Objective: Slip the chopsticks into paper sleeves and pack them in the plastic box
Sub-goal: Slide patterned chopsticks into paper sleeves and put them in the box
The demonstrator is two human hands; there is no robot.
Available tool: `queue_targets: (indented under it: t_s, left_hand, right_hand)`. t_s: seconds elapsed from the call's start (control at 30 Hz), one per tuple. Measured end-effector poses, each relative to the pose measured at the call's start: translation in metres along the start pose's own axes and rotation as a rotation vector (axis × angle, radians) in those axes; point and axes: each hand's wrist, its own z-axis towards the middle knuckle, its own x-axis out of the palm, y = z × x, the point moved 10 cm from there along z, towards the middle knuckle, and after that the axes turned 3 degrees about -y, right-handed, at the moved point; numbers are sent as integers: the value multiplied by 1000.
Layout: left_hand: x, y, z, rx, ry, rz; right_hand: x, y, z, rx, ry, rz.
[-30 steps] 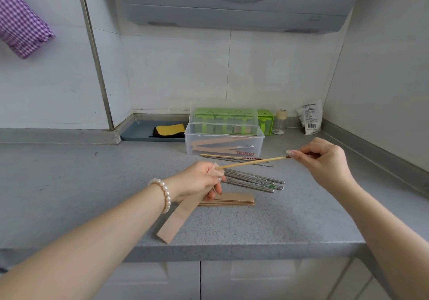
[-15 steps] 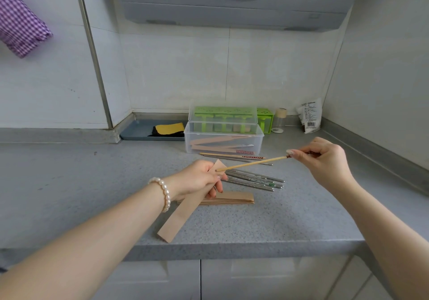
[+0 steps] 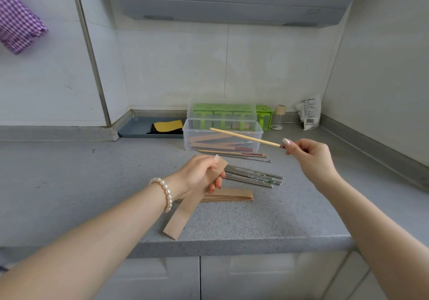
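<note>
Left hand point(image 3: 201, 174) grips a paper sleeve point(image 3: 185, 207) mouth-up for loading, right hand point(image 3: 310, 154) pinches a wooden chopstick point(image 3: 246, 137) by its end, held clear above the plastic box point(image 3: 222, 138) holding sleeved pairs, likely lining up.

The counter point(image 3: 69, 183) lies bare to the left of the left hand point(image 3: 199, 174) and along its front right, so a hand could pass there freely. Between the two hands the surface is taken up by the stack of paper sleeves point(image 3: 232, 195), the bundle of metal chopsticks point(image 3: 253, 176) and two loose chopsticks point(image 3: 234, 154) just before the plastic box point(image 3: 222, 137). The box is open on top, but the wooden chopstick point(image 3: 246, 137) in the right hand point(image 3: 311, 158) crosses above it, and the green holder point(image 3: 222, 116), blue tray point(image 3: 139, 128), small jar point(image 3: 279, 116) and packet point(image 3: 308, 111) crowd the back wall.
</note>
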Motion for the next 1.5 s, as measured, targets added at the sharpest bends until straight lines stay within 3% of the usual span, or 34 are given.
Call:
queue_targets:
  t_s: [0.27,0.43,0.5,0.63,0.73,0.93,1.07,1.5]
  left_hand:
    - [-4,-4,-2,71,8,98]
    - [4,-7,-2,105,-1,207]
    - [11,-13,-3,127,-5,257]
    - [13,-34,-7,304,-165,495]
    - [12,-44,-10,427,-243,635]
    - [4,-37,-10,357,-197,560]
    - [3,-43,-14,413,-193,528]
    - [8,-42,-15,407,-150,511]
  right_hand:
    - [2,0,-4,61,29,67]
    - [51,2,-30,238,344,204]
    - [70,6,-37,288,388,226]
    - [98,6,-46,363,383,161]
    - [120,10,-54,390,482,277]
    - [127,12,-54,412,601,480]
    - [122,9,-54,472,622,525]
    - [117,6,-55,417,689,441]
